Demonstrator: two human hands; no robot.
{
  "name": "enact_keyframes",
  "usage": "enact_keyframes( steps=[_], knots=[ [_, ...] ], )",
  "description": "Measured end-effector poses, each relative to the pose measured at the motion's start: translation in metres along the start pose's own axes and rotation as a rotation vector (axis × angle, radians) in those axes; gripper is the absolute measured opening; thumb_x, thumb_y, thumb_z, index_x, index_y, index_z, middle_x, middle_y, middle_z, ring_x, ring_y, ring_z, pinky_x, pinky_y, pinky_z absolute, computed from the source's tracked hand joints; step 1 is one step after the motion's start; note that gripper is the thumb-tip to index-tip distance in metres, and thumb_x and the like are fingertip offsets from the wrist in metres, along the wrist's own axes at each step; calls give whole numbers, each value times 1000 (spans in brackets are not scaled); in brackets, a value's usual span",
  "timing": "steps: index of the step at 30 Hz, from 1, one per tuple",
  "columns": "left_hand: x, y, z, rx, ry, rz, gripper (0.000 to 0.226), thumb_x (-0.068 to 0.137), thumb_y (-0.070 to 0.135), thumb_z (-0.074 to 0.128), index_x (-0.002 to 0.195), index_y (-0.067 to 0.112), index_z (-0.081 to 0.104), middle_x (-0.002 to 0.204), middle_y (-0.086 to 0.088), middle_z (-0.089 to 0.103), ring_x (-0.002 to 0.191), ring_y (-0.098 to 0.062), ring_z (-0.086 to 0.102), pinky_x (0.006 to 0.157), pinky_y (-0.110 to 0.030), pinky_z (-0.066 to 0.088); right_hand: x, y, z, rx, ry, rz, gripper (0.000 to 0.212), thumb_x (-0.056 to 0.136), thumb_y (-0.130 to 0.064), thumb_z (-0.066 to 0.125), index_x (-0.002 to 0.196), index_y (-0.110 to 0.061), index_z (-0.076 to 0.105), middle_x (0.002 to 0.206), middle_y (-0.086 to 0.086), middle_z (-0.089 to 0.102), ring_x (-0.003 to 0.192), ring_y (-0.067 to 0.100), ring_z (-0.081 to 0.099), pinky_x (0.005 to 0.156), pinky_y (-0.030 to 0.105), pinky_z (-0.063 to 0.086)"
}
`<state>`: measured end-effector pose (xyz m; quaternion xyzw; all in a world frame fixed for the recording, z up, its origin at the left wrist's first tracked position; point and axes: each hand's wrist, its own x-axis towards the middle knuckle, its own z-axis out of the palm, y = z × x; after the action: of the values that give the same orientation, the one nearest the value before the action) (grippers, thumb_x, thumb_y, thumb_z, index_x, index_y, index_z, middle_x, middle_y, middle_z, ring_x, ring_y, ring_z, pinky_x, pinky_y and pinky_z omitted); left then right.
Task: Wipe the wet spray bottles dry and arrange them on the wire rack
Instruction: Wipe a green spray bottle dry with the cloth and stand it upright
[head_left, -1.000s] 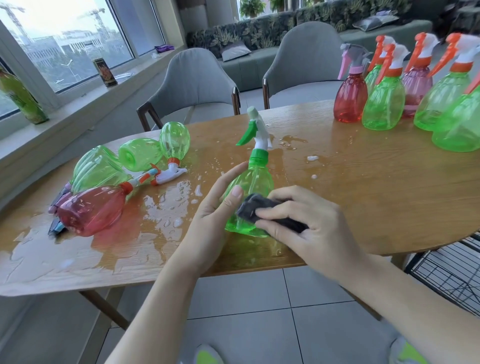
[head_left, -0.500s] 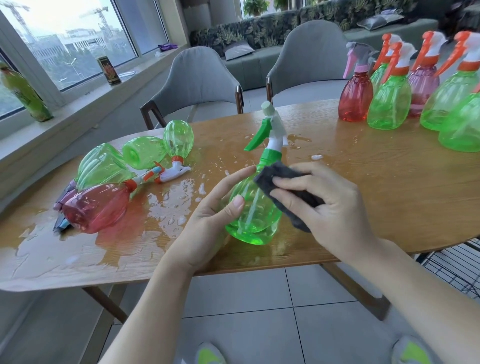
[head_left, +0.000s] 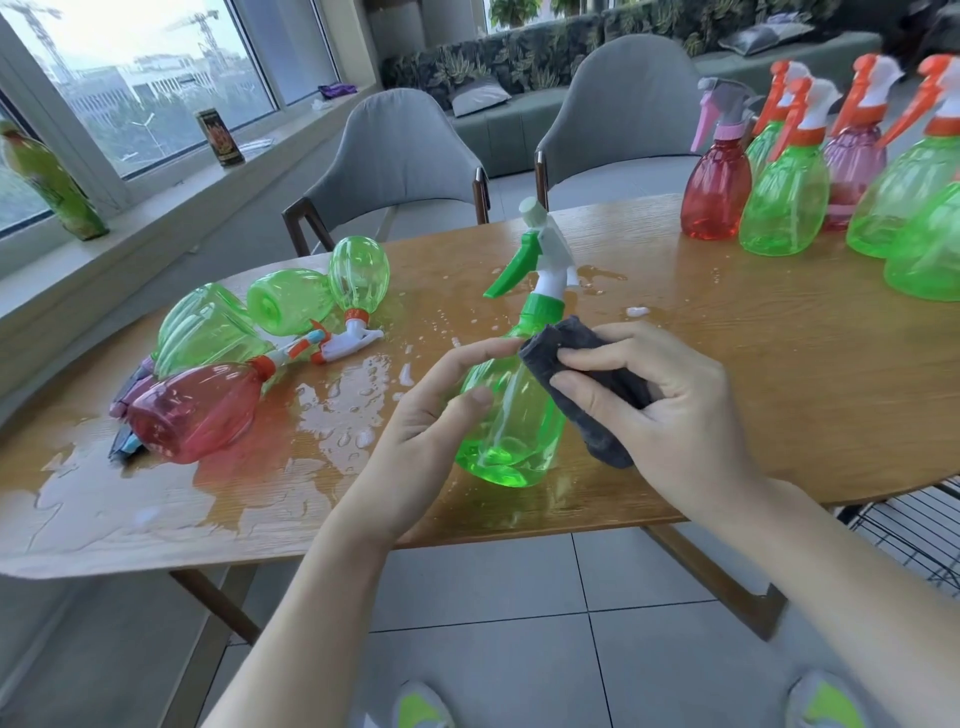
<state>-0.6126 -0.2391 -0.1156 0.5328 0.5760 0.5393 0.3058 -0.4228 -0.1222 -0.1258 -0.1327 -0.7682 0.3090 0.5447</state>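
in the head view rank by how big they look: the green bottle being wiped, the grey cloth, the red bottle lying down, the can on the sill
1. green bottle
2. red bottle, close to the first; it lies farther off, so unsure
3. cloth, partly hidden by the right hand
4. can, far away

The right hand (head_left: 660, 410) has moved the grey cloth (head_left: 582, 384) from the green spray bottle (head_left: 511, 415) base up to its shoulder.
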Motion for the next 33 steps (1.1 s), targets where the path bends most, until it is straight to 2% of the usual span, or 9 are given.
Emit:
enact_keyframes(
  steps=[3,9,11,13,15,19,22,28,33],
  knots=[
    [-1,5,3,6,3,22,41,105,23,48,130,48,69,138,19,67,137,-12,58,118,-48,43,2,-1,2,11,26,5,16,90,-19,77,106,-17,76,112,1,72,106,17,70,88,39,56],
    [2,2,6,-92,26,-32,34,108,39,53,140,42,63,147,-6,64,143,-36,53,122,-70,33,-13,-6,13,-131,-172,-212,8,89,-8,81,96,-4,81,103,10,70,93,15,67,83,20,49],
    [3,2,5,-60,56,-29,31,111,37,54,140,42,64,144,7,66,143,-22,54,123,-51,38,-18,-7,15,-162,-251,-289,6,92,-7,79,97,-4,80,103,12,68,91,15,64,85,17,46],
    [3,6,7,-22,71,-16,31,113,31,50,139,41,64,139,27,65,136,7,53,109,-14,42,-21,-7,16,-193,-296,-356,6,95,-8,76,98,-4,80,103,13,67,90,20,63,85,21,48],
    [2,7,8,-5,66,-21,33,111,30,48,139,39,63,137,30,64,132,14,52,98,-5,42,-21,-6,16,-225,-321,-412,7,97,-9,74,98,-4,79,103,13,67,88,24,63,83,26,50],
    [2,4,5,-63,66,-18,30,110,39,56,137,47,65,142,27,64,142,4,49,115,-32,39,-14,-4,13,-245,-296,-420,9,96,-8,75,102,-3,79,105,15,68,90,27,66,84,31,53],
    [0,-1,1,-137,19,-22,39,103,43,63,141,41,65,151,-4,62,148,-34,50,122,-68,34,-3,-2,8,-231,-138,-315,11,91,-8,80,101,-3,80,106,13,70,95,22,69,88,25,53],
    [1,-5,-7,-76,-39,-5,43,101,45,65,144,40,63,154,-2,59,148,-36,50,120,-70,35,11,3,2,-76,56,36,13,92,-13,77,105,-10,77,106,0,73,101,10,69,86,27,53],
    [2,-6,-8,-71,-8,1,37,108,35,56,143,40,64,153,3,60,147,-31,51,121,-68,35,1,-2,9,-105,-41,-67,14,89,-13,78,102,-8,78,109,5,72,105,15,69,87,26,52]
  ],
)
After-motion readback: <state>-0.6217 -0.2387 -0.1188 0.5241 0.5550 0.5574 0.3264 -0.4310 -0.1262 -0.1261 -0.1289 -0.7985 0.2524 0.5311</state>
